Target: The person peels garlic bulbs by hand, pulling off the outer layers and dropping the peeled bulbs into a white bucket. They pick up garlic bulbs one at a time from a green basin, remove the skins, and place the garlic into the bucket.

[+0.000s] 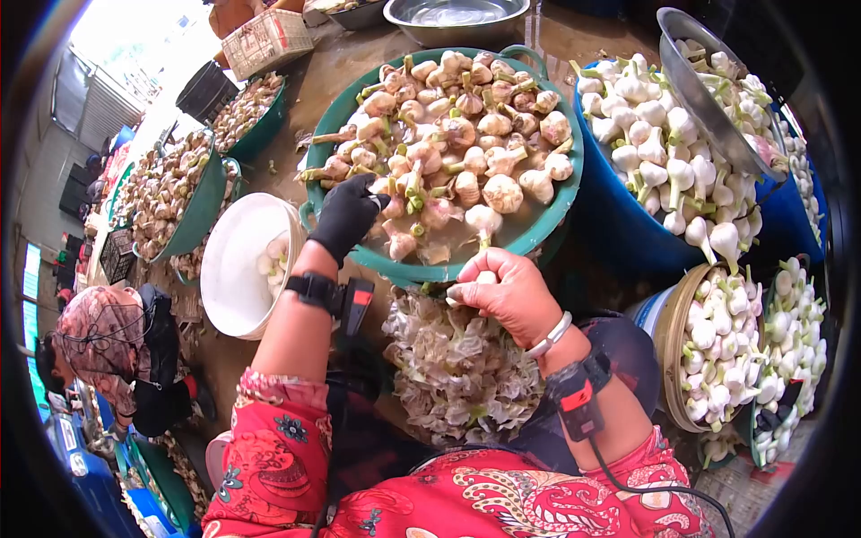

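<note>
My left hand (pixel 345 218), in a black glove, is at the near left rim of a green basin (pixel 561 215) of water and unpeeled garlic bulbs (pixel 459 133). Its fingers are curled, with a small pale thing at their tips that I cannot make out. Lower and to the right, my bare right hand (pixel 509 294) is pinched on a small white piece of garlic (pixel 485 277), mostly hidden by the fingers. Just beyond it, a garlic bulb (pixel 483 221) lies at the basin's near edge. Below my hands is a heap of papery garlic skins (pixel 462 368).
A white bucket (pixel 235 266) holding some garlic stands left. On the right, a blue tub (pixel 619 215) and a bucket (pixel 674 359) hold white garlic. More garlic fills green basins (pixel 199 220) at left. A person (pixel 108 345) bends over at far left. A metal basin (pixel 457 13) stands behind.
</note>
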`<state>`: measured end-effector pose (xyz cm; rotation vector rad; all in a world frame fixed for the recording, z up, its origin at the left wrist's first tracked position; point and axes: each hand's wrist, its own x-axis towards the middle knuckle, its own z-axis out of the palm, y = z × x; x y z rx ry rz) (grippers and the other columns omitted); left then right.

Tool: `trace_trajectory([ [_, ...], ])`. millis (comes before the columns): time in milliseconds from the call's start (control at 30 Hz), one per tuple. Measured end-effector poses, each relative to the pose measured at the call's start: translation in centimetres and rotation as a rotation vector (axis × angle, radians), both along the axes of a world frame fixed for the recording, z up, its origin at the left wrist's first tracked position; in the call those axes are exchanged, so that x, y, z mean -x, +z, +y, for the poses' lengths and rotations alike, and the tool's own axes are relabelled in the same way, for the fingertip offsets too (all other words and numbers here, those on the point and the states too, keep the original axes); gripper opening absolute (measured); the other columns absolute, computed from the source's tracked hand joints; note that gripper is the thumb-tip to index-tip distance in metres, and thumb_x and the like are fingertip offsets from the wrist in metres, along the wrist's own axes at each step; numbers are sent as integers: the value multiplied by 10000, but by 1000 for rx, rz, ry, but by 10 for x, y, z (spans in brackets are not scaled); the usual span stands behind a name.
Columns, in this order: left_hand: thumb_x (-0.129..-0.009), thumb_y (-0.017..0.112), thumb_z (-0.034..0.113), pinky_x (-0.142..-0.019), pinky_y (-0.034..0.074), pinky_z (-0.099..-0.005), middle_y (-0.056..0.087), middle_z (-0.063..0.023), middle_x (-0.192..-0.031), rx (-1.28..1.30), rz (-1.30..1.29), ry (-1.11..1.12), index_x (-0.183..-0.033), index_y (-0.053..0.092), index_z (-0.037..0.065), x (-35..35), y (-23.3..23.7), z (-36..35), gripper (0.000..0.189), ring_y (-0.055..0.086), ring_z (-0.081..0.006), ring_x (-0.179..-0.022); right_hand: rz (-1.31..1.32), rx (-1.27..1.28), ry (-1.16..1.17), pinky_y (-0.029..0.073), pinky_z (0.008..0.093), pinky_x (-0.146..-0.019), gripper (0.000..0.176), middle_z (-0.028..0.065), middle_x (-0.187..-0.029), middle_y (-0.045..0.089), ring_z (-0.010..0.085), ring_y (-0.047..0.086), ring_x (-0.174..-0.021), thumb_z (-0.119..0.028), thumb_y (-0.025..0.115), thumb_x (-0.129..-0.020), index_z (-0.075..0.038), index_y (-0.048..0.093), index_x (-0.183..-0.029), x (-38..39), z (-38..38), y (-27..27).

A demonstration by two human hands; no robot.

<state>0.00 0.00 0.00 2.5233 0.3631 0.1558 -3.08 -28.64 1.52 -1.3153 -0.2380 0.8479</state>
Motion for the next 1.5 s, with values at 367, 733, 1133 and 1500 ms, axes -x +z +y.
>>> trace_trajectory([
  [367,-851,627,157,-643,501,-271,637,-57,-788,715,14,64,-999,630,-5,14,12,-18,219,614,-147,-706,-96,48,-149,499,254,-679,359,66,-960,566,99,560,-753,28,527,-801,-33,539,-1155,-5,10,-8],
  [733,-901,590,210,-663,477,-243,605,-18,-861,1285,-92,18,-1100,590,8,122,34,-102,283,565,-99,-717,94,-437,-2,509,254,-794,519,39,-1031,632,83,594,-897,-7,744,-734,-34,533,-1208,22,27,-4],
  [1133,-918,571,197,-692,532,-294,652,-79,-903,1435,-53,58,-1062,593,-17,117,31,-106,259,642,-170,-752,-212,-244,-161,505,241,-726,402,32,-926,633,84,587,-824,-107,777,-744,-9,580,-1081,24,30,-10],
  [1500,-939,532,236,-637,523,-276,628,-73,-852,1422,-83,9,-1018,594,-25,121,30,-104,280,621,-158,-725,-54,-374,-96,491,238,-798,365,55,-945,631,97,599,-856,-133,637,-891,59,502,-1170,24,31,-12],
])
